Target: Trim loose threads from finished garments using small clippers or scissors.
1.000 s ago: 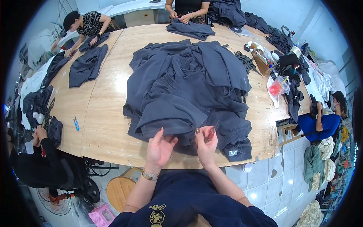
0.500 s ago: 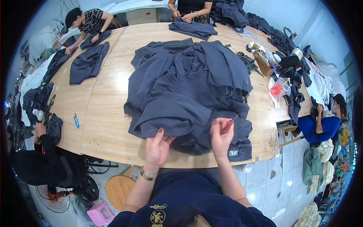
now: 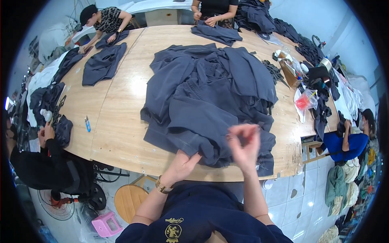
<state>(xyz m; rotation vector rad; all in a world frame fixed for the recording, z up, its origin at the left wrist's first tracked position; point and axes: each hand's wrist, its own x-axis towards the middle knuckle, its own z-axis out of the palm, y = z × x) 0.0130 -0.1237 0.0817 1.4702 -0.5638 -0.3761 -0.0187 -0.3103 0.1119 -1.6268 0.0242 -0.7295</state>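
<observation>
A heap of dark grey garments (image 3: 210, 89), with gathered waistband-like strips in the middle, lies on the table before me. My left hand (image 3: 182, 165) has its fingers tucked under the near edge of the heap, closed on a fold of a garment. The thumb lies on top of the cloth. Just above the heap's near right part is my right hand (image 3: 245, 148), its fingers curled in toward the thumb and smeared by motion. Whatever it may hold is too blurred to make out. Blue-handled thread snips (image 3: 87, 124) lie on the table at left.
The wooden table (image 3: 117, 133) curves around me. Co-workers handle dark cloth at far left, far middle, left and right. At right stand a cardboard box (image 3: 288, 73) and a bagged red drink (image 3: 303, 102). A round stool (image 3: 130, 202) and pink stool (image 3: 106, 224) are below.
My left hand has moved right and its fingers have gone under the cloth's edge. My right hand has lifted slightly and shifted right. The view has turned a little.
</observation>
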